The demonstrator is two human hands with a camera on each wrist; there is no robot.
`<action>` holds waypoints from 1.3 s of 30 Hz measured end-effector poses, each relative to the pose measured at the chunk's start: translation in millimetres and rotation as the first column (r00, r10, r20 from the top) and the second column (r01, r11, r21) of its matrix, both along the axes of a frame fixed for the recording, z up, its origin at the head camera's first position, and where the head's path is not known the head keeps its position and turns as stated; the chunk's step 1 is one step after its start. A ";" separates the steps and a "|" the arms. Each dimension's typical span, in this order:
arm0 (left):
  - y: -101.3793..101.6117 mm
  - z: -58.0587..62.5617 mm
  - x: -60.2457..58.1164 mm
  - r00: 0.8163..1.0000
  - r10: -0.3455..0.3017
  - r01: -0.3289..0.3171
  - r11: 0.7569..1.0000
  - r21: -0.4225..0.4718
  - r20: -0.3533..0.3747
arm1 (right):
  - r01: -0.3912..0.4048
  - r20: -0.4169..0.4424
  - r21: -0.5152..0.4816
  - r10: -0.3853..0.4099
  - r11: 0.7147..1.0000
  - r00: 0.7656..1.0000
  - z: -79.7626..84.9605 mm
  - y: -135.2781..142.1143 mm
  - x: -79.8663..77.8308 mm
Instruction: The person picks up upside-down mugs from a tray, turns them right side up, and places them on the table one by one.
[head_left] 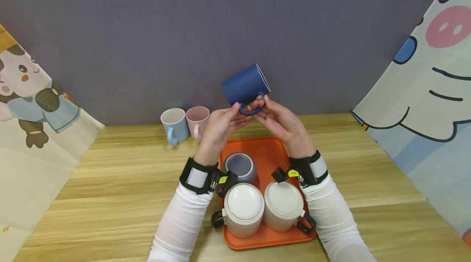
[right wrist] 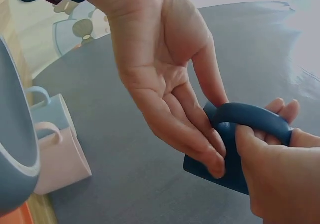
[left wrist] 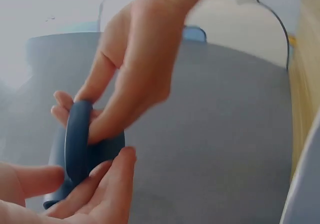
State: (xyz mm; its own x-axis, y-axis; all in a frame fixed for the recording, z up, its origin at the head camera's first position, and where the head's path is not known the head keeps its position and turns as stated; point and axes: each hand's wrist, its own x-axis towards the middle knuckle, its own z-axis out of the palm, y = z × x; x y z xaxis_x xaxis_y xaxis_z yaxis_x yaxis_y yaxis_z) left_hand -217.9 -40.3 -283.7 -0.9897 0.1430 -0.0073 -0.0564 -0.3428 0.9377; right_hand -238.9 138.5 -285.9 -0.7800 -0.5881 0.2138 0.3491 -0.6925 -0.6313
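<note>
Both hands hold a dark blue mug (head_left: 242,82) up over the back of the table, tipped on its side with its mouth toward the upper right. My left hand (head_left: 216,131) grips it from the left, thumb near the base end of the handle and fingers against the body. On the other side, my right hand (head_left: 288,129) pinches the handle near the rim. In the right wrist view, right-hand fingers pass through the loop of the handle (right wrist: 255,115). The left wrist view shows the handle (left wrist: 76,139) between the two hands. The mug's inside is hidden.
Below the hands lies an orange tray (head_left: 268,151). It bears a grey cup (head_left: 240,164) and two white mugs (head_left: 244,209) with black handles, apparently upside down. A light blue mug (head_left: 176,127) and a pink mug (head_left: 199,119) stand upright at the back left, against the grey backdrop (head_left: 147,49).
</note>
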 end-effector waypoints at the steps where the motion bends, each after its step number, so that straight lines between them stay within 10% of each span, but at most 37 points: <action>1: 0.2 0.2 -0.4 1.000 -0.003 0.002 0.999 0.041 0.023 | 0.000 -0.004 0.001 0.000 1.000 1.000 -0.3 -0.9 0.2; 19: -1.5 -0.8 -0.6 0.994 -0.049 0.011 0.933 0.360 0.094 | 0.078 -0.023 0.105 -0.076 0.991 0.997 -1.7 -9.6 4.8; 39: -1.9 -3.9 -2.3 0.997 -0.054 0.071 0.918 0.391 -0.054 | 0.143 -0.030 0.289 -0.140 0.947 0.990 -2.5 -9.0 5.4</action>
